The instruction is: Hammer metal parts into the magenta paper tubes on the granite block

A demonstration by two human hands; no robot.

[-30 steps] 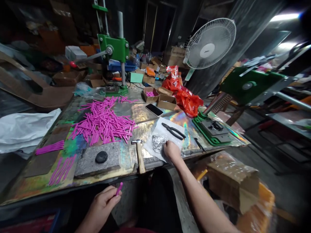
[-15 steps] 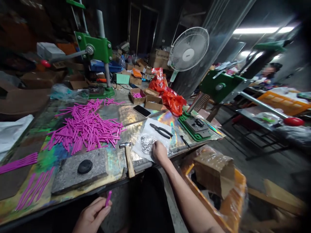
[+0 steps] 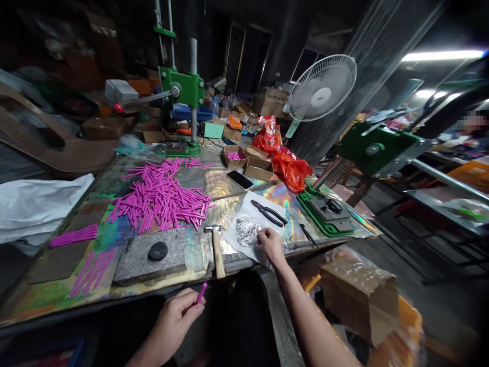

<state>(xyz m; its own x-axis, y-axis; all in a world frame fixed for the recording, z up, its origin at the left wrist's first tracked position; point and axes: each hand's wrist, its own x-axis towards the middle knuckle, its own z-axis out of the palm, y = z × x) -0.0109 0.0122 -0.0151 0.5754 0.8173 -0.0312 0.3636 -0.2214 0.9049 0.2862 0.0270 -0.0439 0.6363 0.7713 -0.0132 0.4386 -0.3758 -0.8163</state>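
Observation:
My left hand (image 3: 182,315) is closed around a purple cord piece (image 3: 201,293), held over my lap in front of the table edge. One end of the cord sticks up past thumb and forefinger. My right hand (image 3: 270,245) rests at the right side of a heap of small silvery metal pieces (image 3: 246,232) on a white plastic sheet (image 3: 255,200). Its thumb and fingertips are pinched together; what is between them, if anything, is too small to make out. Black-handled pliers (image 3: 269,213) lie behind that hand. A hammer (image 3: 217,250) lies left of the sheet.
A large pile of purple cords (image 3: 162,196) covers the table's left middle. In front are a stone block (image 3: 132,260) with a black disc (image 3: 158,251) and a few separate cords (image 3: 93,270). A phone (image 3: 240,179), green presses (image 3: 324,216) and an orange crate (image 3: 410,316) surround the workspace.
The view has turned left, so the scene sits further right. My left hand still holds the purple cord piece; my right hand stays at the metal pieces, fingertips now more visibly pinched.

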